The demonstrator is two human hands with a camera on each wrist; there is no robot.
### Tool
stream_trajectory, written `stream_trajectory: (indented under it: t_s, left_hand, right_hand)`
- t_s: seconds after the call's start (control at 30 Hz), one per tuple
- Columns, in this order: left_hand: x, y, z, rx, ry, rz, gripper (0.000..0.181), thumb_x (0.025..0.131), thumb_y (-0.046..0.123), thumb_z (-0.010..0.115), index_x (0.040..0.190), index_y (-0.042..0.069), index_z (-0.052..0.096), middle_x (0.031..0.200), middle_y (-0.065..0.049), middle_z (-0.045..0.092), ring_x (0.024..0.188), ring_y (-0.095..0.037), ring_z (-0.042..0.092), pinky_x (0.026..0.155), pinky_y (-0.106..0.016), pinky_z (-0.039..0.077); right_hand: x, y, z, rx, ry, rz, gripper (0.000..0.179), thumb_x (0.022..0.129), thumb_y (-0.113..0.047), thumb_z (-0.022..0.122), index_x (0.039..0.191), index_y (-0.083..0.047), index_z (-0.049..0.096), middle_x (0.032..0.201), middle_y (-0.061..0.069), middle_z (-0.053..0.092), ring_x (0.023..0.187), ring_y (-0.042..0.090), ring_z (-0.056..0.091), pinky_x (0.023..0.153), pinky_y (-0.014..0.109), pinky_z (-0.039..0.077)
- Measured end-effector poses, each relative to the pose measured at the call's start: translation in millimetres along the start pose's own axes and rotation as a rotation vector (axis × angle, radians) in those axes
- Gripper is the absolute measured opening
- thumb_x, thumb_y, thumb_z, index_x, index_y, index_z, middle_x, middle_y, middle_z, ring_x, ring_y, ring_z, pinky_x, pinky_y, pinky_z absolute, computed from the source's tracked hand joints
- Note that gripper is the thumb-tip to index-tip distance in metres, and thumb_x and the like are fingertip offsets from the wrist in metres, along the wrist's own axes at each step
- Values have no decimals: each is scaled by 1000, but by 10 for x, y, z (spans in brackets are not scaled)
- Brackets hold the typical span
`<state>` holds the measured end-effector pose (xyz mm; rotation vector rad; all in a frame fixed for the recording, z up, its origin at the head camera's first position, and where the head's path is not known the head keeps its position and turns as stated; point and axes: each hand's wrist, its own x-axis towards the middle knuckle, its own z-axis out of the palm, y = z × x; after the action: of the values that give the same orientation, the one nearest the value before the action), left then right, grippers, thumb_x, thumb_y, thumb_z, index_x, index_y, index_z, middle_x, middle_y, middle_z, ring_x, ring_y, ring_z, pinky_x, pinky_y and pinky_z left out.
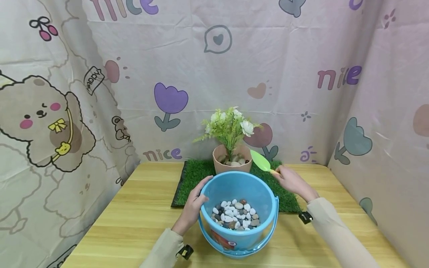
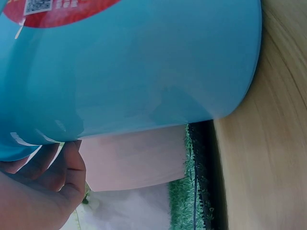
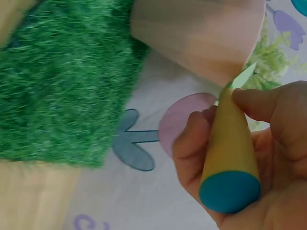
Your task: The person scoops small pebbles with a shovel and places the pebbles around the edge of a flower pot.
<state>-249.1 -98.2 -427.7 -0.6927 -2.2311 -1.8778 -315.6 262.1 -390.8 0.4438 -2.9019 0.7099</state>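
A light-blue bucket (image 1: 246, 241) holds white, grey and brown pebbles (image 1: 231, 214). My left hand (image 1: 191, 206) grips its rim at the left, with the thumb over the edge; in the left wrist view its fingers bend against the bucket wall (image 2: 144, 72). My right hand (image 1: 291, 180) holds a small trowel with a green blade (image 1: 260, 160), raised beside the right rim of a pink flowerpot (image 1: 228, 169). The right wrist view shows the trowel's wooden handle (image 3: 229, 139), with a teal end, between the thumb and curled fingers. Pebbles and white-flowered greenery (image 1: 229, 128) fill the pot.
An artificial grass mat (image 1: 197, 171) lies under the pot, partly behind the bucket. Everything stands on a wood-grain table (image 1: 130, 223). A patterned cloth (image 1: 207, 74) hangs behind the table and along both sides. The bucket's handle (image 1: 246, 253) hangs down in front.
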Motion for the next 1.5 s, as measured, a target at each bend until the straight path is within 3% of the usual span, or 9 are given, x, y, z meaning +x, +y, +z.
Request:
stream_trajectory:
  t_s: [0.13, 0.43, 0.6, 1.07, 1.37, 1.5]
  left_hand:
    - [-2, -4, 2, 2, -4, 3, 68, 83, 5, 40, 150, 18, 40, 147, -11, 48, 125, -36, 55, 95, -54, 49]
    - [-6, 16, 8, -10, 5, 0, 68, 82, 5, 41, 150, 18, 41, 146, -10, 50, 123, -35, 56, 95, -54, 49]
    - [-8, 8, 10, -7, 6, 3, 68, 83, 4, 41, 150, 15, 40, 146, -11, 50, 123, -36, 56, 94, -53, 49]
    - [-13, 10, 10, -18, -3, -15, 68, 84, 5, 41, 150, 18, 40, 147, -10, 49, 125, -36, 55, 96, -55, 48]
    - [-5, 2, 5, 9, 6, 1, 67, 83, 4, 41, 150, 16, 41, 146, -13, 49, 124, -38, 55, 95, -55, 49]
    - [-2, -4, 3, 16, 0, 3, 67, 84, 5, 41, 150, 15, 39, 146, -14, 49, 124, -38, 55, 95, -54, 49]
  right_hand:
    - [-109, 135, 46, 22, -50, 5, 26, 101, -17, 47, 92, 3, 60, 69, 4, 47, 60, 15, 43, 54, 29, 38]
    - [-342, 327, 186, 49, -151, 134, 23, 100, -16, 49, 90, 3, 56, 69, 6, 47, 58, 17, 46, 52, 31, 42]
    - [-411, 361, 260, 50, -165, 193, 20, 99, -16, 50, 86, -2, 54, 69, 6, 47, 57, 17, 46, 52, 32, 41]
    - [-556, 359, 386, -37, -170, 168, 14, 95, -14, 56, 87, -2, 55, 74, 6, 52, 65, 18, 49, 58, 32, 43]
    - [-577, 313, 469, 5, -206, 304, 33, 85, -23, 70, 60, -14, 50, 51, -3, 44, 41, 8, 39, 42, 20, 36]
    - [-612, 264, 476, 16, -252, 331, 32, 80, -27, 75, 61, -11, 55, 50, 1, 52, 38, 9, 47, 38, 21, 39]
